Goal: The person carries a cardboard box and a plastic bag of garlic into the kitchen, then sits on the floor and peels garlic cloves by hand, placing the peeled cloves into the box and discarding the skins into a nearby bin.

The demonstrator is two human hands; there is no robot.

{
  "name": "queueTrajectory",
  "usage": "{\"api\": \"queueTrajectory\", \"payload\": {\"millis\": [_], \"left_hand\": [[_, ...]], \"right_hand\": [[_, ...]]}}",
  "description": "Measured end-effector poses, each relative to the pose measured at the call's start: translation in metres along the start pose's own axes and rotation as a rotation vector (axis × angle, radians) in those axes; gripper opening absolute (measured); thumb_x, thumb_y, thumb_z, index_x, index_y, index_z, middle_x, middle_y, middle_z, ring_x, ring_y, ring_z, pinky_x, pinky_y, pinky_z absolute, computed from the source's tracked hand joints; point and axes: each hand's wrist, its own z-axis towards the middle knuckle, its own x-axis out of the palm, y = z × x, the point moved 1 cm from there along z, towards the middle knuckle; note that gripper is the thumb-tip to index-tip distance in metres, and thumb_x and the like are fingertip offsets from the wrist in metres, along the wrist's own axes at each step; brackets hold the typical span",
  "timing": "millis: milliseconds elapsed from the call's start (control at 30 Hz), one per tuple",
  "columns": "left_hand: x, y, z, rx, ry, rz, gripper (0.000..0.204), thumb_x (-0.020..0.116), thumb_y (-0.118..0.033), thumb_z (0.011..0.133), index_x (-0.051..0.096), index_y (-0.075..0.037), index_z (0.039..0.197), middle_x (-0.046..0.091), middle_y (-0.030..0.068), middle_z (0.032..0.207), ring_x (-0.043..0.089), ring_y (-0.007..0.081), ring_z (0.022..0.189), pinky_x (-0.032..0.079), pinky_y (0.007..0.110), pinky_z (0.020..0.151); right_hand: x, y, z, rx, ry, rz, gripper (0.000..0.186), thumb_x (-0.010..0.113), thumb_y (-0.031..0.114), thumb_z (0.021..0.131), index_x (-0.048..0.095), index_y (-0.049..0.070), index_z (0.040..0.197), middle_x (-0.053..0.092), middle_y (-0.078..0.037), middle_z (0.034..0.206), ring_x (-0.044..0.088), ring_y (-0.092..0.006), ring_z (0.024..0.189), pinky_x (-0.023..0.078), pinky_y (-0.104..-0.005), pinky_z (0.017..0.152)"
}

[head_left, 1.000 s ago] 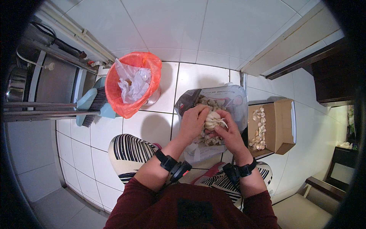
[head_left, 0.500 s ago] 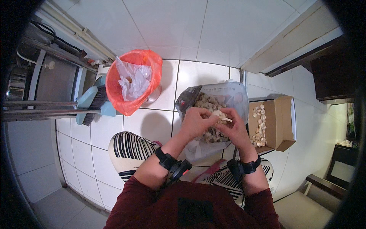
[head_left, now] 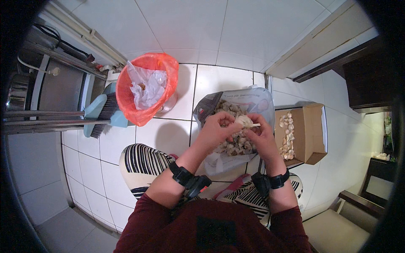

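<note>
Between my two hands is a pale garlic bulb (head_left: 243,121) with a stub of stem pointing right. My left hand (head_left: 217,130) pinches its left side with thumb and fingertips. Around its right side and stem, my right hand (head_left: 262,137) has its fingers closed. Both hands are above a plastic bag (head_left: 219,166) on the floor, spread open and holding a heap of garlic and papery skins (head_left: 234,145). To the right lies an open cardboard box (head_left: 298,139) with several loose garlic cloves (head_left: 288,137) along its left part.
A bin with an orange liner (head_left: 168,90) stands at the far left, white crumpled plastic inside. Beside it are a blue dustpan and brush (head_left: 105,116) with long handles. A stool (head_left: 337,230) is at the lower right. Tiled wall (head_left: 185,29) rises beyond the bag.
The garlic bulb has turned in my fingers, its stem now pointing more level to the right. My hands have shifted slightly, and my left fingers have spread a little.
</note>
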Motion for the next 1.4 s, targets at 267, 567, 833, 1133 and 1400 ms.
{"api": "queueTrajectory", "payload": {"millis": [267,567,833,1133,1400], "left_hand": [[-0.007,0.001,0.0,-0.049,0.057,0.019,0.016,0.064,-0.011,0.075,0.054,0.0,0.082,0.057,0.0046,0.068,0.053,0.0093,0.054,0.042,0.021,0.047],[0.007,-0.001,-0.004,0.432,-0.047,0.418,0.016,0.064,-0.011,0.077,0.057,0.0,0.085,0.056,0.0064,0.069,0.052,0.0108,0.061,0.044,0.026,0.057],[-0.004,0.003,0.005,0.289,-0.134,0.399,0.019,0.058,-0.018,0.083,0.056,0.0,0.085,0.054,0.0125,0.065,0.053,0.0203,0.059,0.042,0.032,0.057],[-0.008,0.02,0.014,0.338,-0.289,0.538,0.012,0.051,-0.009,0.083,0.056,0.0,0.09,0.056,0.0191,0.079,0.056,0.0353,0.07,0.043,0.039,0.062],[-0.008,-0.01,-0.002,0.563,-0.191,0.581,0.02,0.062,-0.01,0.078,0.059,-0.002,0.096,0.059,0.0093,0.086,0.057,0.017,0.072,0.045,0.027,0.061]], "right_hand": [[-0.003,0.001,0.001,0.106,0.01,0.027,0.032,0.059,0.004,0.08,0.053,0.004,0.111,0.059,-0.006,0.101,0.057,-0.0102,0.083,0.048,-0.0246,0.067],[0.009,0.0,0.005,-0.041,-0.177,-0.257,0.035,0.057,0.004,0.082,0.045,0.004,0.115,0.053,-0.007,0.106,0.057,-0.0079,0.07,0.045,-0.0194,0.053],[0.002,-0.004,0.005,-0.147,0.047,-0.16,0.048,0.054,-0.005,0.078,0.046,0.006,0.124,0.056,-0.008,0.11,0.057,-0.0117,0.09,0.047,-0.0237,0.076],[0.012,-0.006,0.001,-0.06,0.029,-0.079,0.048,0.051,-0.005,0.079,0.045,0.006,0.126,0.057,-0.006,0.107,0.058,-0.0105,0.083,0.05,-0.0244,0.068],[0.003,-0.004,0.009,-0.08,0.024,-0.172,0.05,0.054,-0.002,0.079,0.042,0.006,0.127,0.056,-0.006,0.105,0.056,-0.0088,0.079,0.048,-0.0232,0.071]]}}
